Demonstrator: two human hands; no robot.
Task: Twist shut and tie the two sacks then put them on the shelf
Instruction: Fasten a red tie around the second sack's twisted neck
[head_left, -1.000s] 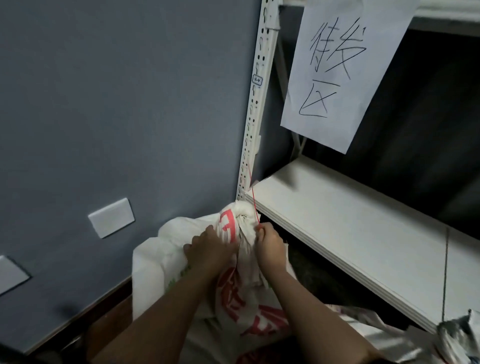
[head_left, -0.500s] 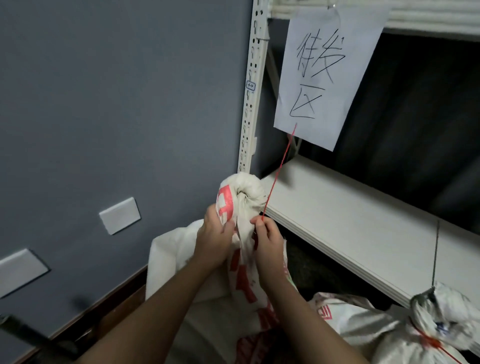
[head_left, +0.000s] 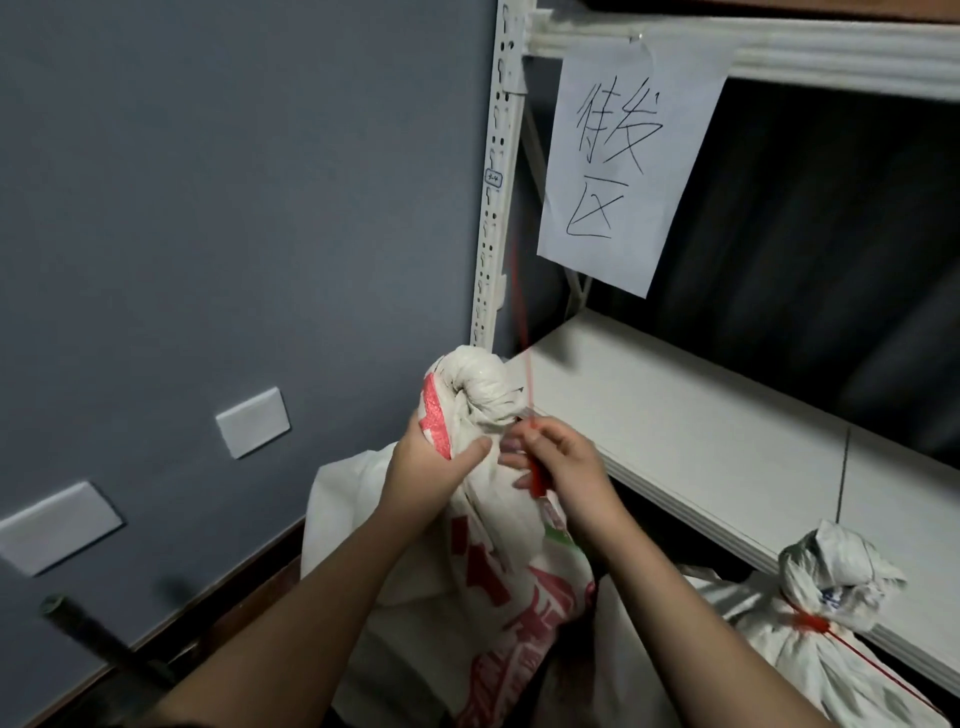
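White woven sack with red print (head_left: 498, 561) in front of the white shelf board (head_left: 691, 441), twisted neck clamped in left hand (head_left: 431, 473), right hand (head_left: 563, 467) pinching red string (head_left: 523, 332) rising up, second tied sack (head_left: 836, 613) at near right below shelf edge

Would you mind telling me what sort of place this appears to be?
Probably a storeroom or stockroom: a slotted-post metal shelving unit stands against a grey wall, a handwritten paper sign hangs from its upper shelf, and a tied woven sack sits below.
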